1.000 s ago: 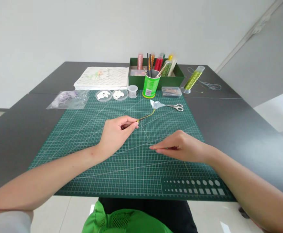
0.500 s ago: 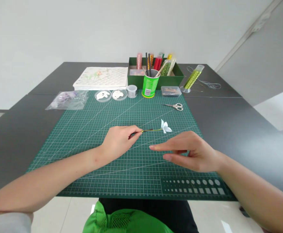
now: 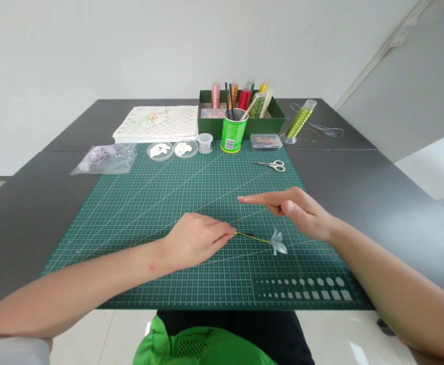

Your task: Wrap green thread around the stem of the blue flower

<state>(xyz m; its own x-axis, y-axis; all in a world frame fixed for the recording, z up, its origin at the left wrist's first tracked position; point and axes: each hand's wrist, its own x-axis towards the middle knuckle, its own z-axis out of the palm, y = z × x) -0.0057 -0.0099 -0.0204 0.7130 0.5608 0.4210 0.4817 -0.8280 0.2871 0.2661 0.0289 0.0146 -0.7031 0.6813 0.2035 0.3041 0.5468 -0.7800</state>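
Low over the green cutting mat [image 3: 149,203], my left hand [image 3: 201,241] pinches the stem end of an artificial flower [image 3: 279,242]. Its pale blue-white petals point to the right, and a thin yellow-green stem with a dark section runs back to my fingertips. My right hand [image 3: 300,210] is held above and beyond the flower, its fingers stretched to the left and its thumb apart. Nothing shows in it, and it does not touch the flower.
Small scissors [image 3: 273,165] lie on the mat's far right. Behind stand a green can [image 3: 233,136] of sticks, two dishes [image 3: 160,151] of white pieces, a stack of small round containers [image 3: 205,143], a clear box [image 3: 266,142], a green box [image 3: 279,124] with bead tubes and a plastic bag [image 3: 108,159].
My left hand has come nearer and slightly right with the flower, which now tilts downward to the right. My right hand has moved away from me, its fingers straighter.
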